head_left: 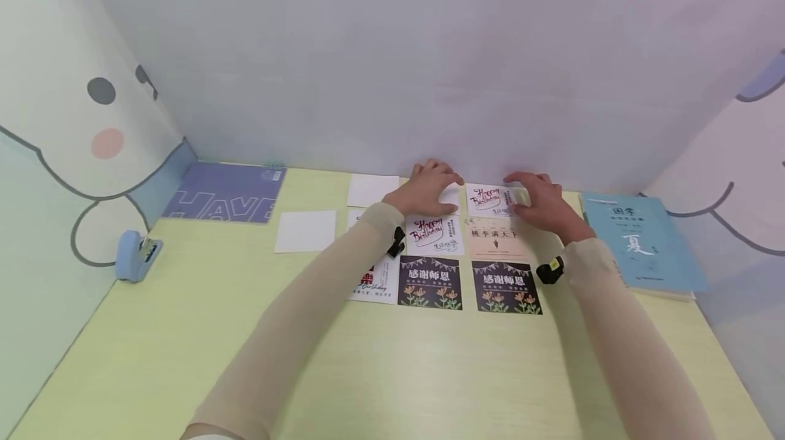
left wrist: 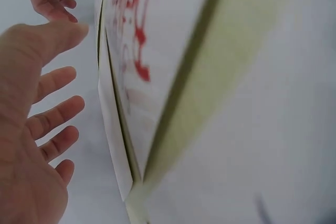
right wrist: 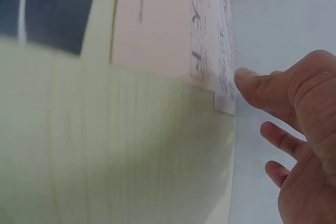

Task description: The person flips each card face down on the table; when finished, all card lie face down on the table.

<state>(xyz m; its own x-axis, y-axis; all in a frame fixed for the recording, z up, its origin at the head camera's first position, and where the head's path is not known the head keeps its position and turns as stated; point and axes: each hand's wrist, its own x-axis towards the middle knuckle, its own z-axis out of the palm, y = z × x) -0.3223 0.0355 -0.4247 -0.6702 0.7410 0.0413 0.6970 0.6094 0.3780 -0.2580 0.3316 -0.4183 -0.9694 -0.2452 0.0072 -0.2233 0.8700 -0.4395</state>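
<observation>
My left hand (head_left: 426,189) reaches over a white card (head_left: 450,198) in the back row, thumb and fingers apart with nothing between them. To its right lies a "Happy Birthday" card (head_left: 487,200). My right hand (head_left: 546,205) is at that card's right end, thumb tip (right wrist: 247,77) close to its edge and other fingers spread. Another birthday card (head_left: 435,236) lies in front of my left hand, beside a peach card (head_left: 490,239). Two dark cards with orange flowers, one at left (head_left: 429,283) and one at right (head_left: 505,287), form the front row.
A blank white card (head_left: 304,231) and another one (head_left: 372,190) lie to the left. Beyond them are a purple "HAVE" notebook (head_left: 227,193) and a blue stapler (head_left: 136,256). A blue book (head_left: 640,242) lies at right. A pale wall (head_left: 392,86) rises behind the table.
</observation>
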